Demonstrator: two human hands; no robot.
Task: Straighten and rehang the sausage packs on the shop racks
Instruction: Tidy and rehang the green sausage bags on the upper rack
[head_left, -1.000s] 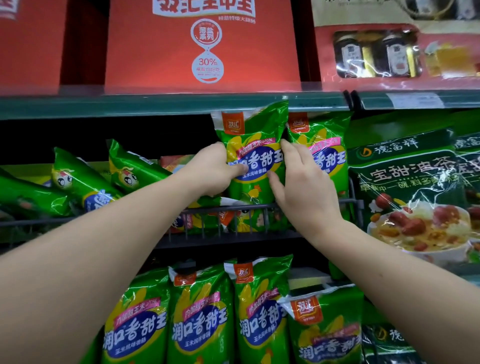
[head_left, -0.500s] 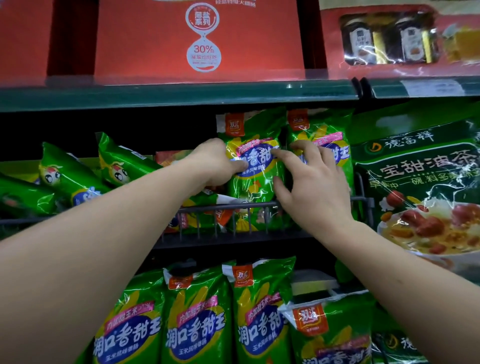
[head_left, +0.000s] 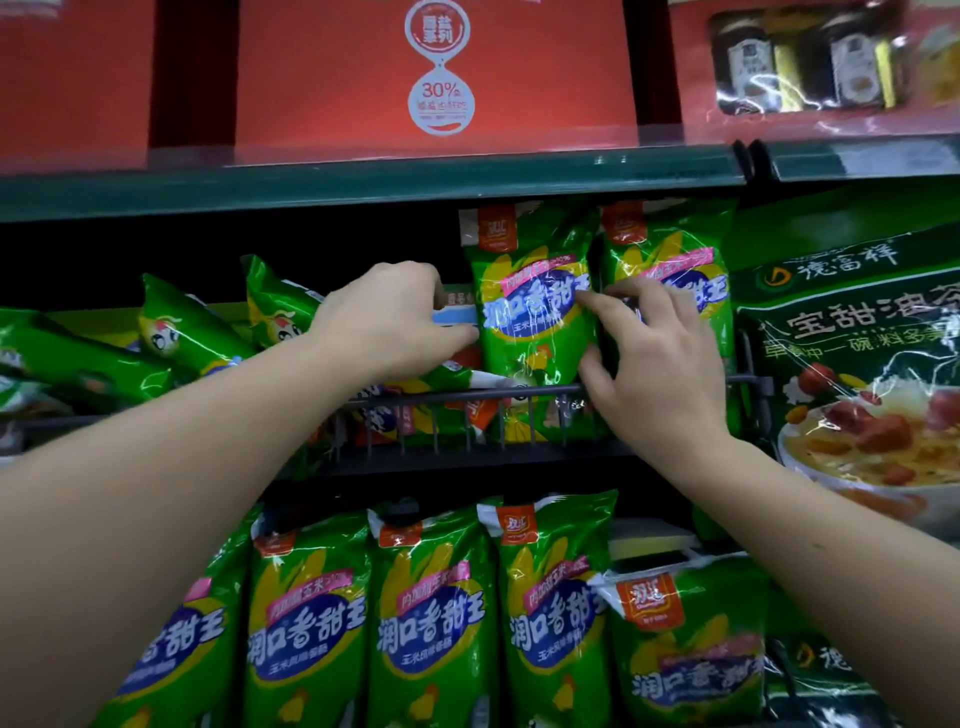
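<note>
Glossy green plastic sausage pack (head_left: 532, 322) stands upright mid-rack, behind the black wire front rail (head_left: 467, 397), w/ a second upright green pack (head_left: 670, 254) just beside it on the right. Left hand (head_left: 395, 322) is curled at its left edge; fingers hidden, so can't tell if it grips. Right hand (head_left: 654, 358) is spread wide, fingertips (head_left: 592, 301) touching the pack's front, thumb at its right edge.

Job looks part done, imo: two packs up and the lower row of green packs (head_left: 431, 623) tidy, but the toppled green packs (head_left: 192, 327) on the left and the flat ones (head_left: 457, 371) by the left hand need righting.

Room: dark gap left of the pack is open. Green shelf lip (head_left: 363, 182) sits close above, and a big dark-green soup-mix bag (head_left: 852, 338) crowds the right.
</note>
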